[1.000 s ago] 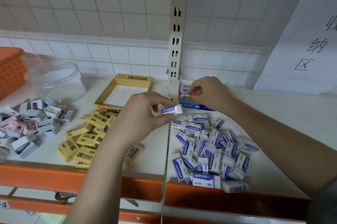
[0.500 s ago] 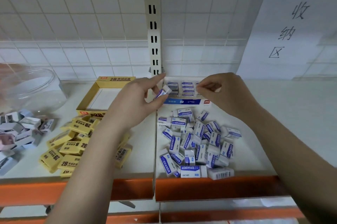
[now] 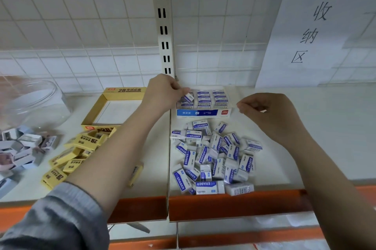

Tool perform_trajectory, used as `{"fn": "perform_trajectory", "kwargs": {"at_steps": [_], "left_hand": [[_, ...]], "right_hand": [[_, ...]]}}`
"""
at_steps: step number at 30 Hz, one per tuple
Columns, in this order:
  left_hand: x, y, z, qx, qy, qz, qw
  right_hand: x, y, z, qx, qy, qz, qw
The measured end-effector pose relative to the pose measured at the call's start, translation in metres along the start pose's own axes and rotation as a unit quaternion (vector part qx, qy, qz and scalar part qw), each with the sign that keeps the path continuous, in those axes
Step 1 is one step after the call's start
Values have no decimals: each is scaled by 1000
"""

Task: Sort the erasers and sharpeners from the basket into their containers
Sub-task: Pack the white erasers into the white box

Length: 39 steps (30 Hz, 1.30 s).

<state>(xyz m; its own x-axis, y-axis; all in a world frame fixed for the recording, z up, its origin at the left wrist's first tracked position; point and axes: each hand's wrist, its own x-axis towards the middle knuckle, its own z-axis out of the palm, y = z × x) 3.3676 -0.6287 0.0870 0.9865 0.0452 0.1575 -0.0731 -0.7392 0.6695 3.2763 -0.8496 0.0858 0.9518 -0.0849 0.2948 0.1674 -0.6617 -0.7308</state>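
The left hand (image 3: 162, 91) pinches a small white-and-blue eraser (image 3: 188, 97) between thumb and fingers (image 3: 179, 89), holding it tilted at the left end of the blue-fronted eraser box (image 3: 203, 112); whether the eraser already touches the row beneath it is hard to tell. That box, just right of those fingers, holds neat rows of erasers printed "ERASER", and its front strip reads "deli" at the right end, with smaller text too blurred to read. The right hand (image 3: 266, 115) hovers just right of the box, its fingers curled with thumb and fingertip together; whether it pinches anything cannot be made out. Below both hands, nearer the shelf's orange front edge (image 3: 234, 205), lies a loose heap of white erasers (image 3: 215, 156) marked "ERASER", some showing barcodes. Left of the left hand stands an open yellow box (image 3: 114, 107) printed "2B", with scattered yellow erasers (image 3: 71, 158) labelled "2B" beside the forearm, which hides some of them. Far left, a clear plastic jar (image 3: 34, 103) and a pile of pale sharpeners (image 3: 22, 148) are cut off by the frame edge. On the wall well right of the hands, a paper sign (image 3: 317, 31) carries the handwritten characters 收纳区.
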Motion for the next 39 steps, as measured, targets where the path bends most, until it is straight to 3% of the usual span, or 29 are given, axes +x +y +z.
{"fn": "perform_trajectory", "kwargs": {"at_steps": [6,10,19,25,29,34,39], "left_hand": [[-5,-9,19,6,45,7,999],[-1,-16,21,127,72,62,987],[3,-13,2,207,4,145,968],[6,1,-1,274,-53,131,951],[6,5,1,249,-67,112,960],[-6,4,1,153,-64,81,983],[-21,9,0,116,-51,113,986]], "right_hand": [[-3,-1,4,6,-6,-2,1000],[-3,0,6,6,-9,-4,1000],[-3,3,5,3,-18,-2,1000],[-4,8,-1,-14,-43,6,999],[-7,12,-6,-46,-88,15,995],[-10,19,-21,-95,-213,38,972],[-17,21,-18,-107,-267,52,956]]}}
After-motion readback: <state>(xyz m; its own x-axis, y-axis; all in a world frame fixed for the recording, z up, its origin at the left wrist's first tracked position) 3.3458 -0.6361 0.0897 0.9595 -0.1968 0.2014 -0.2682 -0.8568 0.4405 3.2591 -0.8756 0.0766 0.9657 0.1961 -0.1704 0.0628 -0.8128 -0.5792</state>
